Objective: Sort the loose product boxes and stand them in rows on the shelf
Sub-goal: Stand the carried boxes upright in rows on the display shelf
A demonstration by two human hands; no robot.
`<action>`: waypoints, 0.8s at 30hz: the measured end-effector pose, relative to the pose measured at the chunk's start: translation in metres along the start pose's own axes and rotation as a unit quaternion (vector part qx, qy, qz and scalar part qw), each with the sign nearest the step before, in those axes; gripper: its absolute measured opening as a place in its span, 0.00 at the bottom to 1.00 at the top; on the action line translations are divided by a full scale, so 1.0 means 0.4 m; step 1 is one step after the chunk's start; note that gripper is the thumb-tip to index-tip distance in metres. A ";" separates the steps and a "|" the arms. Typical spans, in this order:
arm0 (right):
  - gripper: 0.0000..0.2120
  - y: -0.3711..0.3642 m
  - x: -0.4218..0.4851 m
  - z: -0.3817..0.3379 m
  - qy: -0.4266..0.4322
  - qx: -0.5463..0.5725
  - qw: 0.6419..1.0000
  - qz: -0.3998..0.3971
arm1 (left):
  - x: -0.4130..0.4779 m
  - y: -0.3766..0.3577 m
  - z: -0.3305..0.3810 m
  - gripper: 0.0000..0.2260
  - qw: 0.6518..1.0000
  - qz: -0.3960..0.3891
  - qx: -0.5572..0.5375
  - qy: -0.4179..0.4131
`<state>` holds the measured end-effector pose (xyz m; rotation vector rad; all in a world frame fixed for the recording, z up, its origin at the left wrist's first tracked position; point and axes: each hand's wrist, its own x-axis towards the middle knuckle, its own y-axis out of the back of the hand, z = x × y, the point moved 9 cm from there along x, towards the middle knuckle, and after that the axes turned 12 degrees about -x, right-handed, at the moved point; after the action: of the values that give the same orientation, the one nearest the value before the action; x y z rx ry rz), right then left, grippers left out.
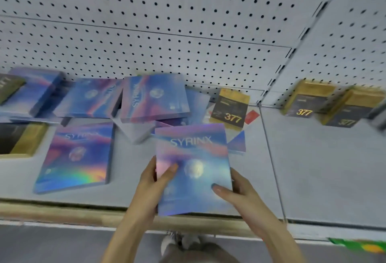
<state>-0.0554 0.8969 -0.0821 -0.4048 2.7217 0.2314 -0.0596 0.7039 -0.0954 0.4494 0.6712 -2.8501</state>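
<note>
I hold a flat iridescent blue-pink box marked SYRINX above the front of the grey shelf. My left hand grips its left edge, thumb on the cover. My right hand grips its lower right edge, thumb on the face. Several more SYRINX boxes lie loose on the shelf: one flat at the front left, one tilted in the middle at the back, others at the back left. A small black-and-gold box marked 377 stands by the back wall.
Two more black-and-gold 377 boxes stand on the neighbouring shelf section to the right. A larger black-and-gold box lies at the far left. White pegboard backs the shelf. A wooden strip runs along the front edge.
</note>
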 end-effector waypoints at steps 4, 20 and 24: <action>0.12 -0.050 0.033 -0.023 0.014 -0.066 0.997 -0.040 | -0.023 0.063 0.014 0.15 0.997 0.065 -0.028 -0.032; 0.34 0.285 0.269 -0.053 -0.079 -0.136 0.870 0.468 | -0.096 0.239 0.070 0.17 0.974 0.191 -0.061 -0.105; 0.32 0.305 0.277 -0.012 -0.088 -0.059 0.896 0.432 | -0.096 0.240 0.053 0.12 0.975 0.192 -0.061 -0.094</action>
<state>-0.1929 0.9838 -0.1080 0.7930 2.5227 0.6248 -0.0058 0.6135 -0.1034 0.2534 0.6387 -2.4337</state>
